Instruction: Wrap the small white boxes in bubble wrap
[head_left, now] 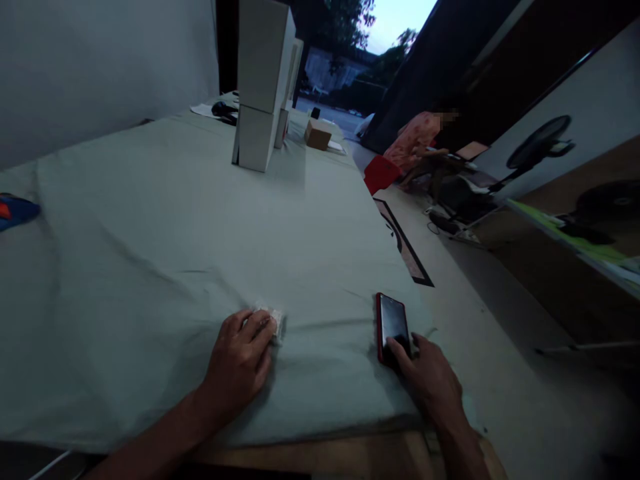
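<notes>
My left hand [243, 357] rests on the cloth-covered table with its fingers curled over a small, crinkled, whitish see-through packet [278, 321]. What is inside the packet I cannot make out. To the right, a smartphone [394, 323] in a red case lies near the table's right edge, its screen dark. My right hand [433, 373] grips the phone's near end, thumb on the screen and the other fingers at the right side, partly hidden.
Tall white boxes [257, 137] stand on the pale tablecloth [200, 220], with a small brown box [317, 135] behind. A blue and orange object [17, 210] lies far left. Rightward are a seated person [413, 140], a red chair [381, 173] and a fan [537, 141].
</notes>
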Action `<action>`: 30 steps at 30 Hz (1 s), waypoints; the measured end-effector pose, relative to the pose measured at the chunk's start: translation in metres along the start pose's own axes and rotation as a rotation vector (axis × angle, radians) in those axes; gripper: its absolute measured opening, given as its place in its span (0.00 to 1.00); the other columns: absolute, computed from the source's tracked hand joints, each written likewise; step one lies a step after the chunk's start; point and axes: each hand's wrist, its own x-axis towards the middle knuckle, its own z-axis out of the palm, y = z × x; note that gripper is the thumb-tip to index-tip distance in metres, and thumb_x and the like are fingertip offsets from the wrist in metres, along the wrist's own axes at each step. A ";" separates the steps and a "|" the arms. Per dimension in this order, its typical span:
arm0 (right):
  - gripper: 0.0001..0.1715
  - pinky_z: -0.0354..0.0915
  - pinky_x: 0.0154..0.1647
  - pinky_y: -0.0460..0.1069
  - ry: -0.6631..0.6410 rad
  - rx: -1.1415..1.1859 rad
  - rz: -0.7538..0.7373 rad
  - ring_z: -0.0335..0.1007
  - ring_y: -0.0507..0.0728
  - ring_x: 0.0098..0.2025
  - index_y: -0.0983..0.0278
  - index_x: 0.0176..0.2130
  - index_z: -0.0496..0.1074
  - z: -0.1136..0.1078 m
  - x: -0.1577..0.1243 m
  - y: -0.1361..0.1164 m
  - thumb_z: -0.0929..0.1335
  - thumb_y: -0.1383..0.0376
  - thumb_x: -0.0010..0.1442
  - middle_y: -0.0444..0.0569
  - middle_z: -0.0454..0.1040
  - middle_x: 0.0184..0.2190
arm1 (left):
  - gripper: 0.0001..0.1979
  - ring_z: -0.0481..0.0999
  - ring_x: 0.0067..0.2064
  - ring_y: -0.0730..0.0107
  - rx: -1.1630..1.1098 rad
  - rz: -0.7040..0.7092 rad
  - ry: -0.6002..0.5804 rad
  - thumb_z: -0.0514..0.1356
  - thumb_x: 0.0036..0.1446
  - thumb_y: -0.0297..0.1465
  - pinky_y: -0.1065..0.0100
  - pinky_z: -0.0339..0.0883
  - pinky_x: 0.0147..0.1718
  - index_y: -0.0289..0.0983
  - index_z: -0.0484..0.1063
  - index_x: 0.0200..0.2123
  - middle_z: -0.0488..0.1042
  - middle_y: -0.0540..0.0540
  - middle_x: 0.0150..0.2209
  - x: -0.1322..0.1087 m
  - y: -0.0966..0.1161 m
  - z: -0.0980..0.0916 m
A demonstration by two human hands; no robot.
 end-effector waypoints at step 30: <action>0.37 0.64 0.47 0.57 0.254 0.291 -0.026 0.68 0.67 0.49 0.70 0.56 0.65 0.019 0.005 -0.006 0.63 0.48 0.56 0.63 0.71 0.49 | 0.19 0.64 0.52 0.52 0.002 0.076 0.057 0.54 0.59 0.22 0.52 0.62 0.50 0.35 0.67 0.54 0.71 0.41 0.53 -0.001 -0.002 0.002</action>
